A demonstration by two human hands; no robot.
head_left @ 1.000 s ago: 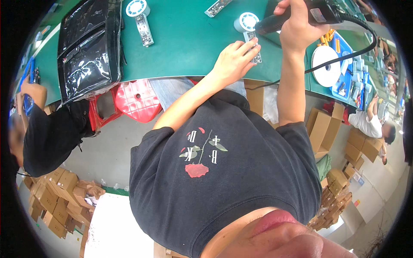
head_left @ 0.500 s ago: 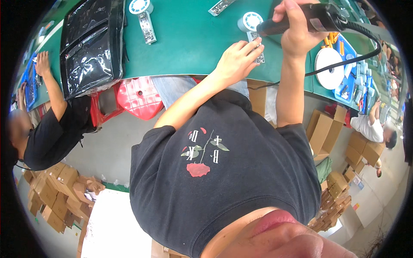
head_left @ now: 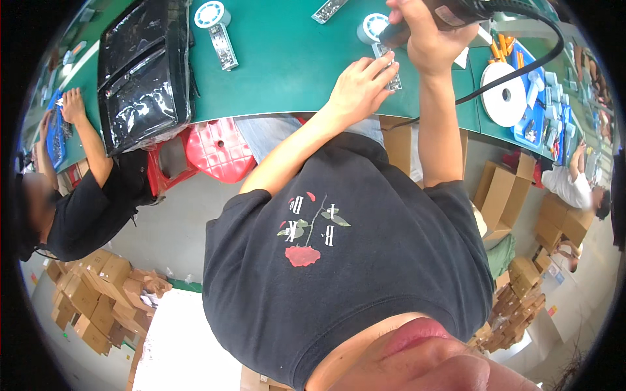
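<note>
My left hand [head_left: 362, 91] is closed over the handle of a small light-blue handheld fan [head_left: 374, 28], pressing it to the table. The handle's inside shows, with silvery parts and a circuit board partly under my fingers. My right hand [head_left: 435, 40] grips a black corded power tool [head_left: 450, 12], seemingly an electric screwdriver. Its tip points left and reaches the fan beside the round head; the exact contact point is hidden. A second such fan [head_left: 222, 47] lies further left with its handle uncovered. At the top edge is part of another handle [head_left: 328, 10].
A black plastic-wrapped bag [head_left: 145, 78] lies on the green table [head_left: 280, 72] at left. On the right are a white disc [head_left: 503, 95] and a blue tray [head_left: 529, 124] of parts. The tool's cord [head_left: 515, 96] loops past the disc. Another person's hand [head_left: 73, 105] works at far left.
My right hand and the tool have shifted slightly left and up, staying against the fan. My left hand still holds the fan. The whole view has moved a little.
</note>
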